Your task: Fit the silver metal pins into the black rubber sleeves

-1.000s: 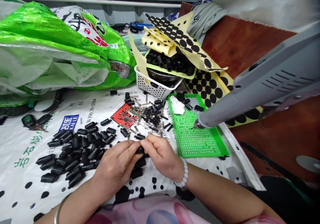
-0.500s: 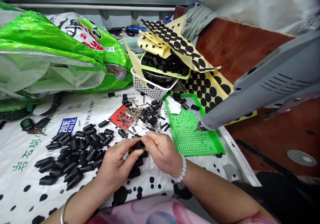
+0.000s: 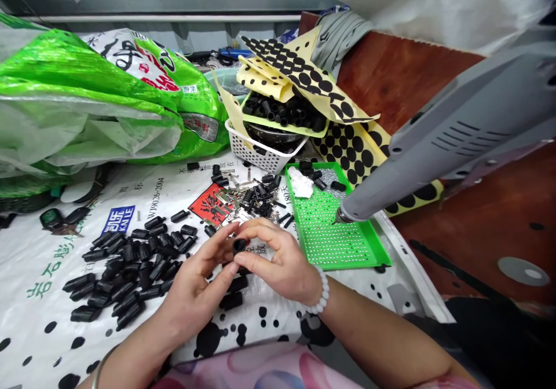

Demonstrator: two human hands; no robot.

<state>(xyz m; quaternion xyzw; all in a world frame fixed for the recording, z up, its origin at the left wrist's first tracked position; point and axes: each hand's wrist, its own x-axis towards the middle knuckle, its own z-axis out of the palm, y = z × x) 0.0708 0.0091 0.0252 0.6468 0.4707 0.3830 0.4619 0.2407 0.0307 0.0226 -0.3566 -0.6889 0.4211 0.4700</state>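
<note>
Both hands meet over the table near its front edge. My left hand (image 3: 197,285) and my right hand (image 3: 273,259) pinch one small black plastic cap (image 3: 238,244) between their fingertips, its open round end turned up toward the camera. Just under the hands lie a few more black caps (image 3: 232,299). A large heap of the same black caps (image 3: 130,261) spreads to the left of my left hand. Beyond the hands lies a mixed pile of small metal clips and black pieces (image 3: 249,201).
A green perforated tray (image 3: 343,244) lies right of the hands, under the tip of a grey electric screwdriver (image 3: 434,151). Behind stand a white basket (image 3: 260,149) of black tubes, yellow sheets of black round pads (image 3: 304,76) and green plastic sacks (image 3: 87,99).
The hands have turned the black cap so its open end faces up, and the fingers have spread a little around it. The camera has shifted slightly.
</note>
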